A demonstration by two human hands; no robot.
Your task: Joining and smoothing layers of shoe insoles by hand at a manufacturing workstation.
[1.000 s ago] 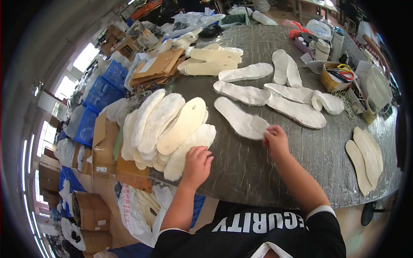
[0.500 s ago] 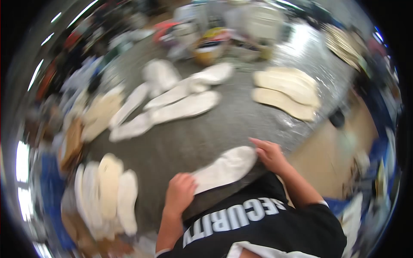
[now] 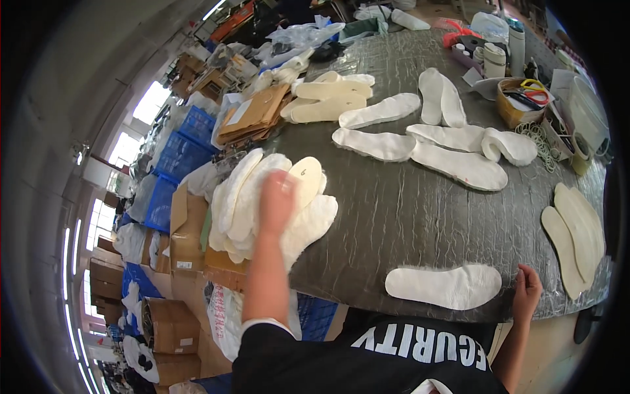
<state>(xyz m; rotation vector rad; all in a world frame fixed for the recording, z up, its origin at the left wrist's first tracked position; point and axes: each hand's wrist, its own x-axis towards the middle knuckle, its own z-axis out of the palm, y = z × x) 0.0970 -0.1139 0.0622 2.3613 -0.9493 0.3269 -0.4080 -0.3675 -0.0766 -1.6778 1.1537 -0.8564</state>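
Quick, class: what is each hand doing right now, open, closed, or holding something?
Left hand: blurred over the stack of white insoles; grip cannot be told.
Right hand: open, holding nothing, beside the single insole.

white fleecy insoles (image 3: 443,287), cream insoles (image 3: 572,238), dark grey table (image 3: 400,217), blue crates (image 3: 176,148), orange-handled scissors (image 3: 533,92)

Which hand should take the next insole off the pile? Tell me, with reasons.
Likely the left hand: it is over the pile of insoles. The right hand sits at the table edge, beside a single insole.

Black short-sleeved shirt with white lettering, white-edged cuffs.
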